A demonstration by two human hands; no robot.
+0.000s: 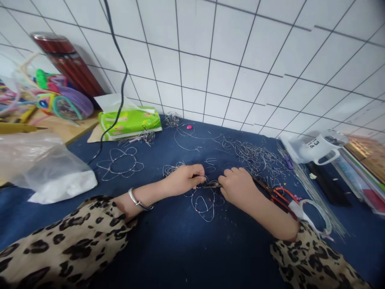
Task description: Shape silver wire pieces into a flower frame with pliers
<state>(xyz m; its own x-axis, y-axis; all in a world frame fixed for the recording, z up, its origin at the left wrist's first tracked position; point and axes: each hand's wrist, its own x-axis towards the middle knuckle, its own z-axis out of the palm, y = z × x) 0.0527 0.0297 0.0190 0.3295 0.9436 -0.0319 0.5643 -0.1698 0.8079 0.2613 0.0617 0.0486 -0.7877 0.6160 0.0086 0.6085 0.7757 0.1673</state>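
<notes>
My left hand (191,176) is closed, thumb and fingers pinching the wire of a flower-shaped wire frame (213,204). Thin looped petals of that frame hang below my hands, dotted with small pinkish beads. In my closed right hand (237,184) is a pair of small pliers (213,184), its dark metal jaws pointing left toward my left fingertips. My fingers hide the pliers' handles, and I cannot make out the exact spot where the jaws meet the wire. A similar wire flower (122,163) lies flat on the blue cloth to the left.
Tangled wire scraps (255,154) lie behind my right hand, with orange-handled scissors (284,196) and a tape roll (317,216) to the right. A white mug (323,147) stands back right. Left are a plastic bag (60,172), green tissue pack (132,120), black cable (120,96) and red flask (70,64).
</notes>
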